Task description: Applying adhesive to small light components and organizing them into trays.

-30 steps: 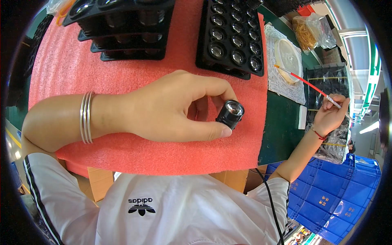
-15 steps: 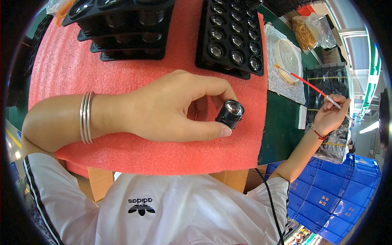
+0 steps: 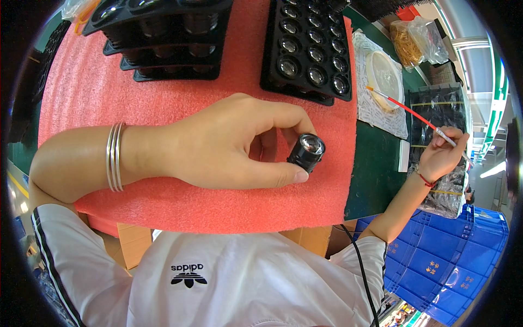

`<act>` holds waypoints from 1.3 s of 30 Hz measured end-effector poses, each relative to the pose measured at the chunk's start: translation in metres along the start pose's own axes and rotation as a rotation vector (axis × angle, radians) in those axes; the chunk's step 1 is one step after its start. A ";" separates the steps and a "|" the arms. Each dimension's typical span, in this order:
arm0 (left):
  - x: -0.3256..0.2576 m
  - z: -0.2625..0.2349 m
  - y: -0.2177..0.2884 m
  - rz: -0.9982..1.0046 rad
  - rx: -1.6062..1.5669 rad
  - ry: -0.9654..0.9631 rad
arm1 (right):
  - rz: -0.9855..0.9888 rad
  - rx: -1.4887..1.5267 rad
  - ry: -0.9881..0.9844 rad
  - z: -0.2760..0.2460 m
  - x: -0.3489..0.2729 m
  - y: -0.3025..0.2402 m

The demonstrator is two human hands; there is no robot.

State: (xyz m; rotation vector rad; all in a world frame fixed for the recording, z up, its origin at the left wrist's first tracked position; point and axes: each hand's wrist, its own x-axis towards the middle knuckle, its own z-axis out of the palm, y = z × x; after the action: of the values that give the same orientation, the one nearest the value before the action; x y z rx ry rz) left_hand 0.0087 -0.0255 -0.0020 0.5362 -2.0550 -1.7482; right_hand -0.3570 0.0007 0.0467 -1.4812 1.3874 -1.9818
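Observation:
Between thumb and forefinger, my left hand (image 3: 239, 144) pinches a small black lens barrel (image 3: 308, 152) with its shiny glass end facing up. It is held over the pink foam mat (image 3: 218, 210). Off to the right, my right hand (image 3: 444, 152) grips a thin paintbrush (image 3: 411, 113) with a red and white handle. The brush tip points to the far left, over a round pale shallow dish (image 3: 383, 79). That dish rests on a printed paper sheet (image 3: 364, 106).
At the far side stand a black tray of lenses (image 3: 302, 86) and a stack of deeper black trays (image 3: 177, 71). Beyond the dish are a bag of tan rubber bands (image 3: 408, 46) and plastic-wrapped black trays (image 3: 436, 109). Blue crates (image 3: 436, 267) stand at right; a black cable (image 3: 359, 259) hangs nearby.
Almost nothing differs. My right hand has shifted very slightly with the paintbrush, while my left hand and the lens barrel stay in place.

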 end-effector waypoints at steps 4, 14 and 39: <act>-0.001 0.000 0.000 -0.012 0.008 -0.003 | -0.027 -0.011 -0.004 0.002 -0.003 -0.004; 0.001 0.002 -0.002 -0.012 -0.097 -0.022 | -0.090 0.002 -0.146 -0.008 -0.002 -0.009; 0.003 -0.005 -0.003 -0.014 -0.360 -0.044 | -0.116 -0.006 0.021 -0.015 0.002 -0.003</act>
State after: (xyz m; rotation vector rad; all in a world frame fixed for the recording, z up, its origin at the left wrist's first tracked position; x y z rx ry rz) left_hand 0.0093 -0.0319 -0.0040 0.4039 -1.7068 -2.0908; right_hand -0.3698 0.0078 0.0503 -1.5815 1.3447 -2.0696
